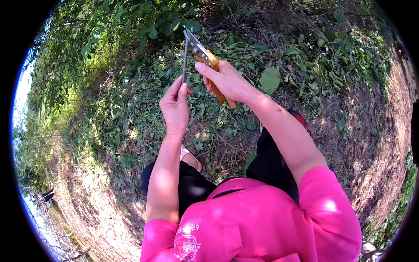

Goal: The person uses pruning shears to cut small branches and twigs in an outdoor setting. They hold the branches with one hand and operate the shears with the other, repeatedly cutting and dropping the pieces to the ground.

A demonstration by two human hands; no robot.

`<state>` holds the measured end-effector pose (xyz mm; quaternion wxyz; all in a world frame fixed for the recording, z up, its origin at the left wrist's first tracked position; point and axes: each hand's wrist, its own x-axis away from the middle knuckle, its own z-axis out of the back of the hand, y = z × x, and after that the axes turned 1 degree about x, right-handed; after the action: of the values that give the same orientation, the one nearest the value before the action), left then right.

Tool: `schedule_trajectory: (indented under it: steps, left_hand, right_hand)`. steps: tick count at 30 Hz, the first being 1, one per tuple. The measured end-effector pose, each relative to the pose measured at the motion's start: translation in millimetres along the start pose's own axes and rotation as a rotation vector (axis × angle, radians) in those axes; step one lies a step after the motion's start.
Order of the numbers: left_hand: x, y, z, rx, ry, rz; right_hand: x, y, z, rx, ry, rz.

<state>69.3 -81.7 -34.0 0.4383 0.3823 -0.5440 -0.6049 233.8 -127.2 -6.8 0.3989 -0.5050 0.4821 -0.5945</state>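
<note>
My right hand (222,78) grips a pair of pruning shears (208,60) by their yellow-brown handles. The metal blades point up and to the left. Between the thumb and fingers of my left hand (175,104) stands a thin, straight grey-brown stick (185,62), roughly upright. Its top end meets the shears near the blade tips; whether it lies between the blades or against them I cannot tell. Both hands are held out over leafy ground in front of me.
Cut or fallen leaves (131,104) cover the ground under my hands, with one large loose leaf (270,80) to the right. Leafy branches (144,19) hang at the top. A dirt strip (397,98) runs along the right. My pink shoe (193,158) stands below my hands.
</note>
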Motion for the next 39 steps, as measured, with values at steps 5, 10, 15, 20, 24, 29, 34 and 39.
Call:
schedule_trajectory:
  steps: [5, 10, 15, 20, 24, 29, 34, 39]
  left_hand:
    - [0, -2, -1, -0.004, -0.001, 0.030]
    - [-1, 6, 1, 0.168, -0.032, 0.126]
    - [-2, 14, 12, 0.392, -0.135, 0.229]
    - [-1, 22, 22, 0.439, -0.189, 0.221]
    - [0, 21, 27, 0.449, -0.233, 0.242]
    - [-1, 20, 32, 0.429, -0.236, 0.224]
    - [-1, 16, 31, 0.376, -0.253, 0.245]
    - [3, 6, 28, 0.229, -0.323, 0.230]
  right_hand:
    - [-2, 7, -6, -0.197, 0.040, -0.077]
    - [-12, 8, -9, -0.005, 0.089, -0.076]
    - [-18, 8, -3, -0.010, 0.062, -0.151]
    - [-27, 3, 17, -0.276, 0.193, -0.249]
    - [-27, 1, 26, -0.319, 0.149, -0.146]
    - [-15, -2, 3, -0.298, 0.057, -0.011]
    - [-21, -5, 5, -0.429, 0.110, 0.112]
    - [-24, -15, 6, -0.458, 0.115, 0.067]
